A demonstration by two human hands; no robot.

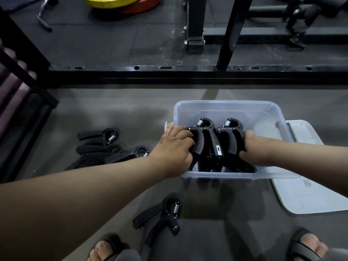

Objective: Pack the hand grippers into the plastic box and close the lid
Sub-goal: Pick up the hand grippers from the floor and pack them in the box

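**Two grippers held in the box, lid off**

At the far left a black steel rack frame is cut off by the picture's edge, and what lies behind it is blurred. On the grey floor a heap of black plastic hand grippers is seen, its count hard to make out. A lone black hand gripper lies nearer the sandalled feet.

The fingers of the left hand are curled round the handle of the left boxed gripper, a black plastic hand gripper with a steel coil spring, inside the clear rectangular plastic box. Close beside it, the right boxed gripper, of the same kind, is gripped by the right hand. The thumb is laid on the handle and the other fingers are hidden behind it.

Both are set with the long axis running away from the person, spring heads at the far end. The handle ends are blurred behind the near wall. Whether they rest on the box's bottom cannot be told.

A pale translucent plastic lid lies flat on the floor at the box's right, partly covered by the box and the right forearm. Beyond, a black steel beam crosses the floor. Yellow and red weight plates are cut off at the top.
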